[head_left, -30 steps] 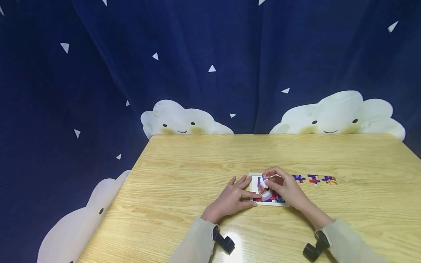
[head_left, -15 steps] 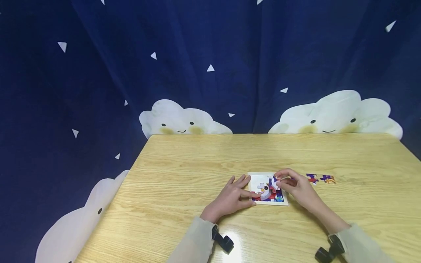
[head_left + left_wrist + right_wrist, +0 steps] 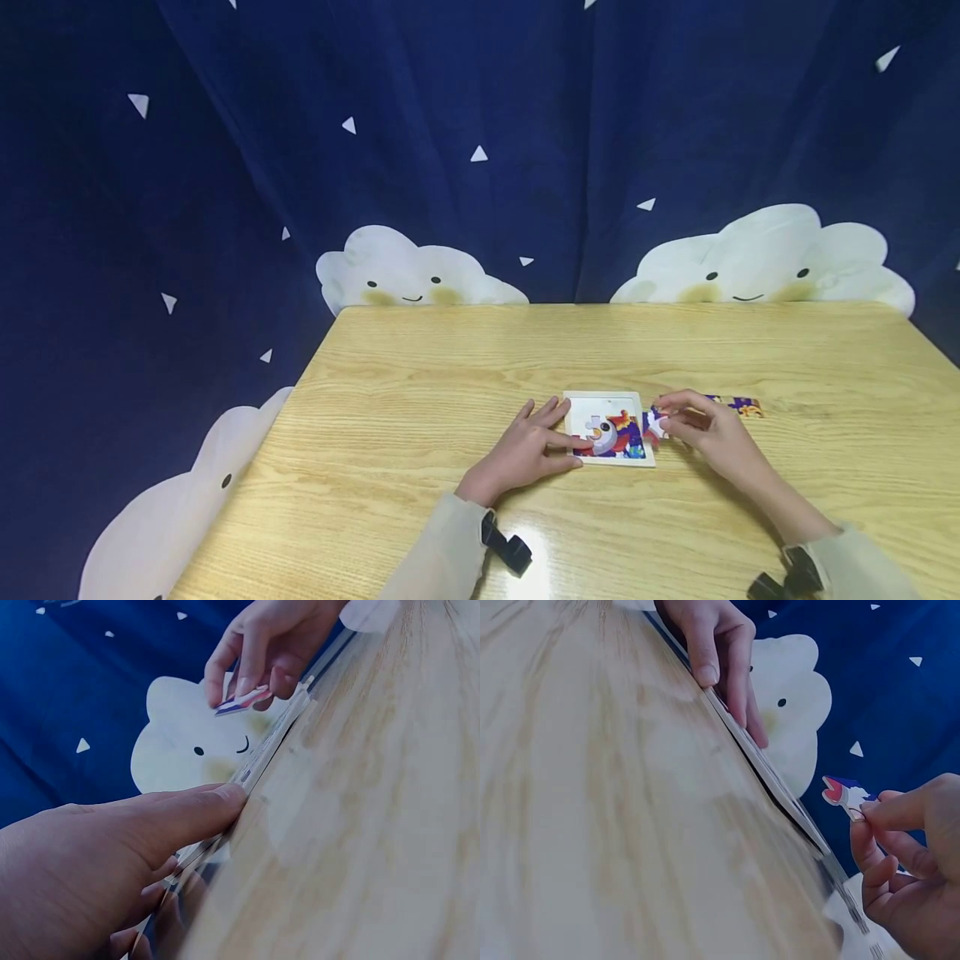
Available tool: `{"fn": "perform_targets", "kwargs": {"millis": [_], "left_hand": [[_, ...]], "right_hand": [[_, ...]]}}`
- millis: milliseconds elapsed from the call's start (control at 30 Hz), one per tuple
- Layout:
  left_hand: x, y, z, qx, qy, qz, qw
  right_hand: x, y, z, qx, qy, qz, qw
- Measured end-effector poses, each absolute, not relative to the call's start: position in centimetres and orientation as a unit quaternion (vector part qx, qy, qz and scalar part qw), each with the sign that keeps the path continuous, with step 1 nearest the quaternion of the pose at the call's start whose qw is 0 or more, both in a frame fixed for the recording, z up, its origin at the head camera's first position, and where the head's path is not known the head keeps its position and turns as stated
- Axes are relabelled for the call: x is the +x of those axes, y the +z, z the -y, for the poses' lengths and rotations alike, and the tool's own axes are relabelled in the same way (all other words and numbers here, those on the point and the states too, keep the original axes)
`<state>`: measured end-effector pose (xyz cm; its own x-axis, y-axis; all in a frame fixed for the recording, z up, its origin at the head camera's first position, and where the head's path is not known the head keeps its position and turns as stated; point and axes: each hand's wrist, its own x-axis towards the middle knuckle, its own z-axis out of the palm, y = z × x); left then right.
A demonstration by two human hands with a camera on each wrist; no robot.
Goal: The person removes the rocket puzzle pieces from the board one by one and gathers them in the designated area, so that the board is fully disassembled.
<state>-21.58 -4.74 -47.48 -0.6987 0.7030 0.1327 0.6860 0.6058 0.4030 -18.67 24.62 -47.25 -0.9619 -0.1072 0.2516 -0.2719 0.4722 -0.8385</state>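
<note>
A small puzzle board [image 3: 647, 454] with a pale rim lies on the table. Its lower and right parts hold joined pieces with a colourful picture, while white backing shows at the upper left. My left hand [image 3: 519, 450] rests on the board's left side with extended fingers, one of them across the picture. Just right of the board, my right hand [image 3: 726, 442] pinches a puzzle piece [image 3: 653, 423] between thumb and fingers. In the right wrist view this white, red and purple puzzle piece [image 3: 847, 796] is held in the air, apart from the board.
Other puzzle pieces [image 3: 744, 406] lie in a row to the right, partly behind my right hand. The wooden table [image 3: 420, 367] reaches back to a dark blue curtain [image 3: 420, 150] with white triangles and clouds.
My right hand has moved right with the puzzle piece, from over the board to beside it, uncovering more of the picture. My left hand has stayed on the board.
</note>
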Motion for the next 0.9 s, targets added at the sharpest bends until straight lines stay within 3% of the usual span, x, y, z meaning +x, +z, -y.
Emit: {"fn": "perform_targets", "kwargs": {"millis": [433, 900], "left_hand": [[-21.6, -47.5, 4.8, 0.384, 0.224, -0.895, 0.026], [-21.6, -47.5, 4.7, 0.384, 0.224, -0.896, 0.025]], "right_hand": [[-17.5, -47.3, -27.1, 0.069, 0.485, 0.87, 0.058], [-17.3, -47.6, -28.1, 0.1, 0.465, 0.875, 0.09]]}}
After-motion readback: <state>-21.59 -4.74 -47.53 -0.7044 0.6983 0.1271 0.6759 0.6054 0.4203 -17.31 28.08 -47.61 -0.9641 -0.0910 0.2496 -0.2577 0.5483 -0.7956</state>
